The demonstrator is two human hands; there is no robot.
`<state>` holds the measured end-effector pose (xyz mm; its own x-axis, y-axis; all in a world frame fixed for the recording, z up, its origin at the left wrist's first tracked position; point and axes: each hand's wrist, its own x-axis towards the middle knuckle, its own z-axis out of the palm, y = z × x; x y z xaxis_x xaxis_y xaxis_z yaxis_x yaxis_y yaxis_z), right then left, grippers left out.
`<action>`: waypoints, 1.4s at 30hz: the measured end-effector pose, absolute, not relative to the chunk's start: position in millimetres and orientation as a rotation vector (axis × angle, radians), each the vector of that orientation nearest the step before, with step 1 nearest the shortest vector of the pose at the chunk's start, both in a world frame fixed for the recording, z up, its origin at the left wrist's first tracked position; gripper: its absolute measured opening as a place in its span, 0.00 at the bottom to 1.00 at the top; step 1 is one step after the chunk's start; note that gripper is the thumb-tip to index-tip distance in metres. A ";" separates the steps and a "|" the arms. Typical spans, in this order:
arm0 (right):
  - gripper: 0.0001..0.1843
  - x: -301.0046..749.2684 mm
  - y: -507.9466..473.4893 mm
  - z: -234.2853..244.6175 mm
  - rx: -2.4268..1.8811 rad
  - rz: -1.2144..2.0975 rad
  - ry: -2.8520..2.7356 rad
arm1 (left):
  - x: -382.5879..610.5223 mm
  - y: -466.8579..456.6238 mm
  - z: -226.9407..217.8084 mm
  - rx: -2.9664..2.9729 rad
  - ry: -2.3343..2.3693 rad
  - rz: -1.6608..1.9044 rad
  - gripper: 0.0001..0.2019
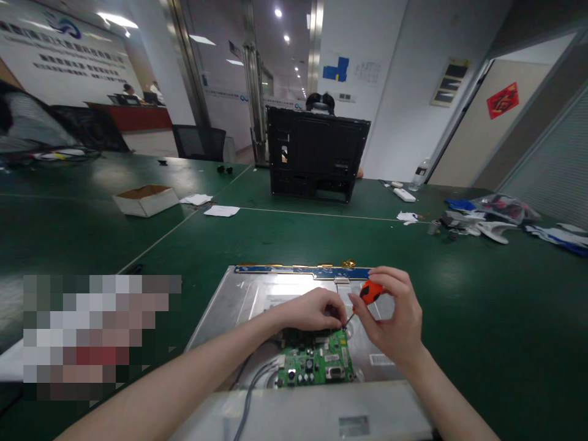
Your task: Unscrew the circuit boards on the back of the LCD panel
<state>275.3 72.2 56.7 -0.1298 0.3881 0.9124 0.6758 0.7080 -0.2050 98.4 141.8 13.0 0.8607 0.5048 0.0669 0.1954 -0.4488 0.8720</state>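
A silver metal display panel (239, 300) lies flat on the green table (482, 318) in front of me, with a blue strip board (294, 269) along its far edge. A green circuit board (321, 364) sits on the panel near me. My right hand (395, 318) is closed round a screwdriver with an orange and black handle (370, 291), its tip down at the board's far corner. My left hand (312, 309) is closed in a pinch right beside the tip, resting on the board's far edge; what it pinches is hidden.
A black monitor back shell (316, 153) stands upright across the table, with a person's head behind it. An open cardboard box (146, 199) and papers lie to the far left. Plastic bags and parts (500, 214) lie at the far right. Grey cables (257, 380) run from the board.
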 end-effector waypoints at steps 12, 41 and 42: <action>0.18 273.6 69.4 61.5 -0.856 -0.363 -1.750 | 98.2 141.6 13.3 2.065 0.529 0.389 0.05; 0.16 273.9 67.2 58.3 -0.804 -0.344 -1.786 | 98.3 142.9 11.8 2.108 0.513 0.408 0.06; 0.17 273.8 66.8 58.5 -0.801 -0.337 -1.792 | 98.4 142.9 12.1 2.112 0.516 0.406 0.06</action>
<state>273.8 66.8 58.5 -0.1808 0.3556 0.9170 0.6641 0.7318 -0.1529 98.4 142.9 12.1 0.8591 0.5033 0.0932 0.2087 -0.5107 0.8340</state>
